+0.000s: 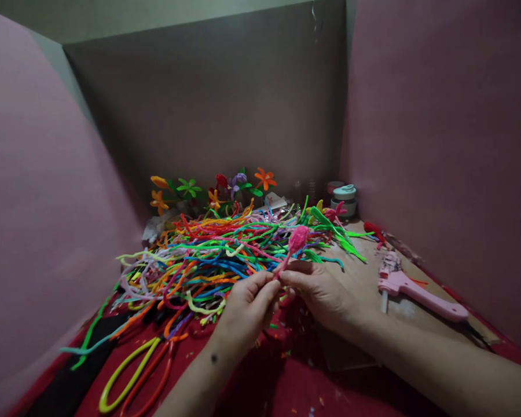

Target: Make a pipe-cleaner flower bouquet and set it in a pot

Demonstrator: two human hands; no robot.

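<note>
Observed 1 egg-shaped pink chenille bud (298, 238) on its slim pink stem (283, 266), tilted right before a tangle of fuzzy, multicoloured pipe cleaners (219, 278). Found left hand (250, 296) and right hand (319, 289) pinching the stem's lower end. For apparent twisting, advise firm, even turns, sparing the plush pile (wire core presumed). Noted smooth pink glue gun (421, 296) lying on tan board (360, 284), right.

Nothing to read here: no legible lettering on the pink glue gun (428, 299) at the right, none on the lidded jar (344, 204) at the far right, and no readable number or brand anywhere.
</note>
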